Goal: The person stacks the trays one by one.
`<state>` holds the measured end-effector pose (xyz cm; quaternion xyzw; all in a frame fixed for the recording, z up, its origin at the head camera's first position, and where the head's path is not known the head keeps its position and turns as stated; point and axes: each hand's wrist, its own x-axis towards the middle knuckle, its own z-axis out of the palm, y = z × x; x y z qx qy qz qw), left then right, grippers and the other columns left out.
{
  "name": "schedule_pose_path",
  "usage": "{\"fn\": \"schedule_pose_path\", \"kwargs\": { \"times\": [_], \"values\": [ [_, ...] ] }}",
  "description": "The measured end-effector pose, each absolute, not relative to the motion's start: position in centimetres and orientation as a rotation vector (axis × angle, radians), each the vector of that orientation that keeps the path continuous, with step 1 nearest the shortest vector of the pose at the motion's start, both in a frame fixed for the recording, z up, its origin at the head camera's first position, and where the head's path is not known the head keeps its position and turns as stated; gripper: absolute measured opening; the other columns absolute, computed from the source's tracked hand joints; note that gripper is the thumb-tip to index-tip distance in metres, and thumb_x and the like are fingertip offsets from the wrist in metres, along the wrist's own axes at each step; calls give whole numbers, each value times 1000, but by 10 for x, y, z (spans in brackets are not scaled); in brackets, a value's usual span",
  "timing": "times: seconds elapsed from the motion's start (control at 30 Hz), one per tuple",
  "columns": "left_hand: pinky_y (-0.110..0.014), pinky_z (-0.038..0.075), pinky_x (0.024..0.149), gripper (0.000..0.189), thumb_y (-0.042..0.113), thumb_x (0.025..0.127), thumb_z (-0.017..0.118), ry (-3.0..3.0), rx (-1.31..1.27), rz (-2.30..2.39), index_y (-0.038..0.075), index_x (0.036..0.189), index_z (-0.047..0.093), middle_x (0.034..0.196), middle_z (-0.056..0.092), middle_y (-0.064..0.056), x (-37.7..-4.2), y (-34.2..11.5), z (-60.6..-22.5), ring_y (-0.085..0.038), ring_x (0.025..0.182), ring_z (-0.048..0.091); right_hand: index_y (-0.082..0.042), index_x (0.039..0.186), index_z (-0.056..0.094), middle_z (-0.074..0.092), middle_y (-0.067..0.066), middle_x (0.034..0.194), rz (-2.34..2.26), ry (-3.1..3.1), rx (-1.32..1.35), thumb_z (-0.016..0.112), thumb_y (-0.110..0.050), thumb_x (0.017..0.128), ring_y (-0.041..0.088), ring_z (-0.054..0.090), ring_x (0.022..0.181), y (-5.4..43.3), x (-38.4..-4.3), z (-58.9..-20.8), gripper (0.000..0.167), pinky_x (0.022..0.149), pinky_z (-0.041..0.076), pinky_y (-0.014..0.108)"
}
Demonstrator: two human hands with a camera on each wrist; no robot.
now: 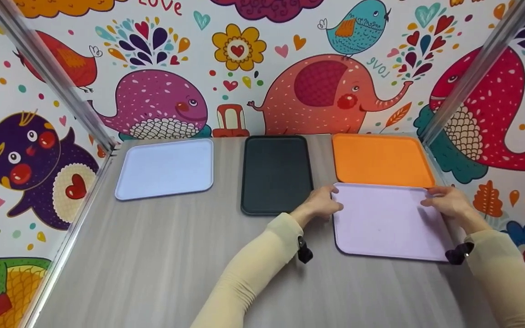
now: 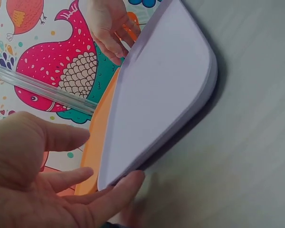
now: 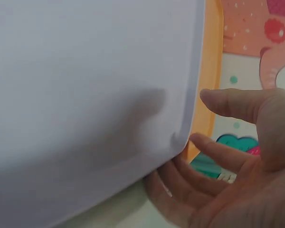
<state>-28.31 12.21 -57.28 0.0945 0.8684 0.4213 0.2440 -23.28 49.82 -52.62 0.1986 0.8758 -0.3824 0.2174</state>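
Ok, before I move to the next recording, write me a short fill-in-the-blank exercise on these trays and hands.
1. The left grip and the right grip are both at the edges of the nearest tray, coloured ____.
2. Directly beyond the nearest tray lies the far-right tray, coloured ____.
3. The pale blue tray is on the ____ side of the head view.
4. In all, the head view shows ____ trays.

Missing words: lilac; orange; left; four.
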Motion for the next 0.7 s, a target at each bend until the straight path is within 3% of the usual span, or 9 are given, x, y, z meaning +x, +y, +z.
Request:
{"fn": "schedule_pose_path", "kwargs": {
  "times": [0.07, 0.17, 0.27, 0.37, 0.6, 0.7],
  "values": [
    [-26, 59, 66, 56, 20, 99, 75, 2403, 268, 1113, 19, 154, 64, 133, 74, -3, -289, 129, -586, -14, 73, 72, 4, 170, 35, 29, 40, 173, -1078, 2411, 534, 74, -34, 106, 52, 44, 141, 504, -232, -529, 84, 134, 37, 70],
    [-29, 63, 88, 59, 17, 98, 73, 2428, 264, 1104, 13, 156, 63, 144, 73, -7, -289, 135, -587, -17, 100, 74, 5, 169, 36, 30, 41, 172, -1081, 2414, 493, 71, -23, 107, 52, 46, 140, 511, -232, -532, 76, 132, 38, 70],
    [-32, 57, 113, 61, 13, 96, 69, 2479, 273, 1076, 9, 156, 62, 152, 71, -9, -289, 141, -592, -20, 129, 69, 7, 167, 37, 34, 44, 167, -1064, 2440, 441, 69, -15, 106, 52, 50, 135, 516, -232, -534, 73, 131, 41, 70],
    [-33, 52, 124, 61, 13, 96, 66, 2524, 269, 1030, 8, 157, 62, 155, 69, -9, -291, 146, -597, -20, 142, 65, 7, 167, 39, 38, 44, 164, -1054, 2462, 411, 70, -11, 104, 49, 53, 131, 519, -232, -536, 72, 130, 43, 68],
    [-32, 57, 116, 52, 15, 98, 70, 2517, 235, 1017, 7, 149, 67, 146, 74, -8, -294, 148, -601, -15, 125, 68, 2, 168, 43, 44, 39, 163, -1074, 2454, 438, 75, -11, 101, 43, 55, 132, 525, -231, -538, 75, 122, 57, 50],
    [-31, 59, 111, 49, 14, 96, 71, 2525, 238, 1037, 7, 145, 70, 139, 77, -7, -294, 150, -604, -14, 117, 68, -1, 167, 45, 43, 38, 165, -1089, 2445, 471, 76, -10, 100, 44, 55, 135, 527, -230, -538, 75, 121, 57, 48]
  ]
}}
